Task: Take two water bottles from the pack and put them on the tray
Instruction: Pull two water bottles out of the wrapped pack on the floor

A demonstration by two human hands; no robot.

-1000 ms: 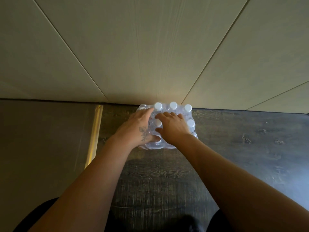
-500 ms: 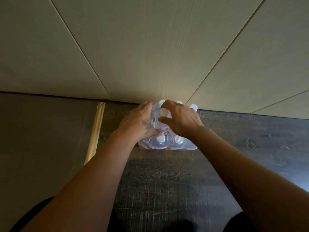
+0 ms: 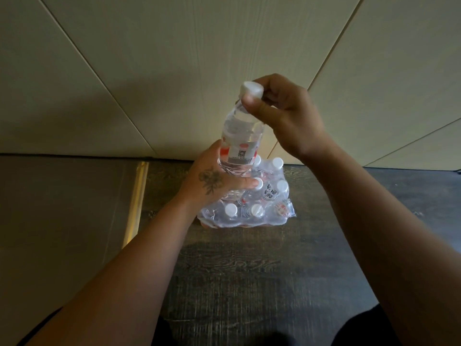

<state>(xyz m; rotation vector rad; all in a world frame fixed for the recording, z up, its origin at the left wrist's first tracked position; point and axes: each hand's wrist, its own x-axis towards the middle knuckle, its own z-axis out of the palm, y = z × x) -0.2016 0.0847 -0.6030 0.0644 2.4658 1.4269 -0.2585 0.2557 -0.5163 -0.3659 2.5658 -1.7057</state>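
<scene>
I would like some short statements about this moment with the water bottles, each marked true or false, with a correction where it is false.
1. The right hand grips a bottle at its cap. True.
2. The pack stands on a table. False: it sits on the dark wooden floor, beside the wall.
3. The left hand rests on the pack. True.
4. The lifted bottle has a blue cap. False: the cap is white.
5. A tray is visible next to the pack. False: no tray appears in this view.
</scene>
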